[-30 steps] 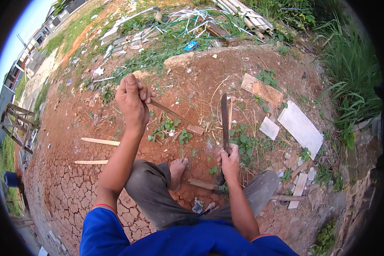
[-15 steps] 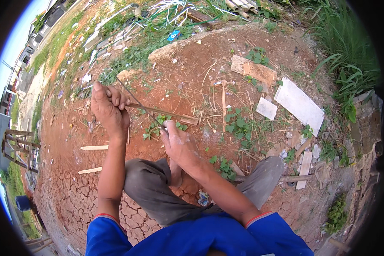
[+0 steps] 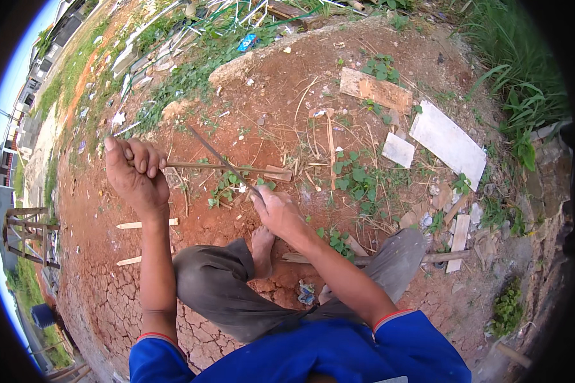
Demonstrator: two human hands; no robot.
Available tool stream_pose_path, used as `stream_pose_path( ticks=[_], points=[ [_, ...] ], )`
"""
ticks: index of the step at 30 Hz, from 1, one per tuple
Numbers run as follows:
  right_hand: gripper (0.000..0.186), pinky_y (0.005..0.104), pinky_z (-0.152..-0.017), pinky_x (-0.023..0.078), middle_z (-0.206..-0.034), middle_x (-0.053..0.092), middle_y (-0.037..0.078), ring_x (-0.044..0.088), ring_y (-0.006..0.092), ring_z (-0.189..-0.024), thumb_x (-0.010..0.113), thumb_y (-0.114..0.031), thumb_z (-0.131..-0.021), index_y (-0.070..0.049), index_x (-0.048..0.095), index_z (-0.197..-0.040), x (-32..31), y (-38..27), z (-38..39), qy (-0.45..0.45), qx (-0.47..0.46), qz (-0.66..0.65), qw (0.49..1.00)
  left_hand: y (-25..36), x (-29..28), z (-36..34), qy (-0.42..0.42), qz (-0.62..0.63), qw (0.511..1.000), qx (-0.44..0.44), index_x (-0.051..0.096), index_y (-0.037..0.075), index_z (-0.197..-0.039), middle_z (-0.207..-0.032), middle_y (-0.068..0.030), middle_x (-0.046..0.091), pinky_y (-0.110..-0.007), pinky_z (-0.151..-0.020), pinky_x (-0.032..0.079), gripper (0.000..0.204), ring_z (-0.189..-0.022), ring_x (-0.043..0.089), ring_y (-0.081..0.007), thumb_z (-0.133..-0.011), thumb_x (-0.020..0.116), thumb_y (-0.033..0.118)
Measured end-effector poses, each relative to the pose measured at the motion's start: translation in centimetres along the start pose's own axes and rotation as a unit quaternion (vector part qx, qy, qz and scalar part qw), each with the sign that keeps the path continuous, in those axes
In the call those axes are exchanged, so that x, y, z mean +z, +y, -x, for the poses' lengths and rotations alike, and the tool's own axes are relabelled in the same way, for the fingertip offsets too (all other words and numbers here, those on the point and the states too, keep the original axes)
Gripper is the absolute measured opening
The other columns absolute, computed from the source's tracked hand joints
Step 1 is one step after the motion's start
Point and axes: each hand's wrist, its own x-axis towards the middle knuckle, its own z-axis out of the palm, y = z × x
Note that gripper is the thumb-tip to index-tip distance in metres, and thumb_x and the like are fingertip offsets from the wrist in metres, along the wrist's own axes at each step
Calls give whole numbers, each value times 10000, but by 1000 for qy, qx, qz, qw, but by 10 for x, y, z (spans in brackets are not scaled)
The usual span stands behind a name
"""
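Note:
My left hand (image 3: pixel 138 175) is closed around one end of a thin brown wooden stick (image 3: pixel 188 165), held out level toward the right. In my right hand (image 3: pixel 280 210) is the lower end of a long, narrow, dark blade that looks like a knife (image 3: pixel 206 143); its handle is hidden by my fingers. The blade slants up to the left and crosses the stick near its middle. Whether the two touch I cannot tell. Beyond the stick's far end, a short flat wood piece (image 3: pixel 278 173) lies on the red soil. Two pale pointed stakes (image 3: pixel 148 224) lie on the ground beside my left forearm.
White flat boards (image 3: pixel 448 145) and a brown plank (image 3: pixel 375 90) lie at the right. A pole (image 3: pixel 437 257) rests across the ground by my right knee. Low green plants (image 3: pixel 358 185) grow ahead. At the far left stands a wooden frame (image 3: pixel 29 236); scrap strips (image 3: pixel 255 14) lie far back.
My left hand has moved left and slightly down, bringing the stick nearer level. My right hand has shifted a little right and down with the blade, which now crosses farther along the stick.

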Motion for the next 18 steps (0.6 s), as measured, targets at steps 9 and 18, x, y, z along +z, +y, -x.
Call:
stream_pose_path(
  ticks=[9,18],
  points=[
    [341,561,-797,562,-902,707,280,696,470,-880,532,-304,-1014,2,626,-1132,40,162,31,-51,281,191,939,3,-26,-13,-22,37,999,-24,367,153,-795,-550,44,313,-278,-466,357,406,-443,290,-80,-1101,456,405],
    [339,558,-774,547,-885,704,277,692,472,-858,521,-306,-1036,3,612,-1142,0,107,13,108,204,113,966,-8,-8,3,34,-119,988,88,460,95,-976,-814,-38,462,-308,-638,468,273,-695,475,-136,-1105,467,336]
  ],
)
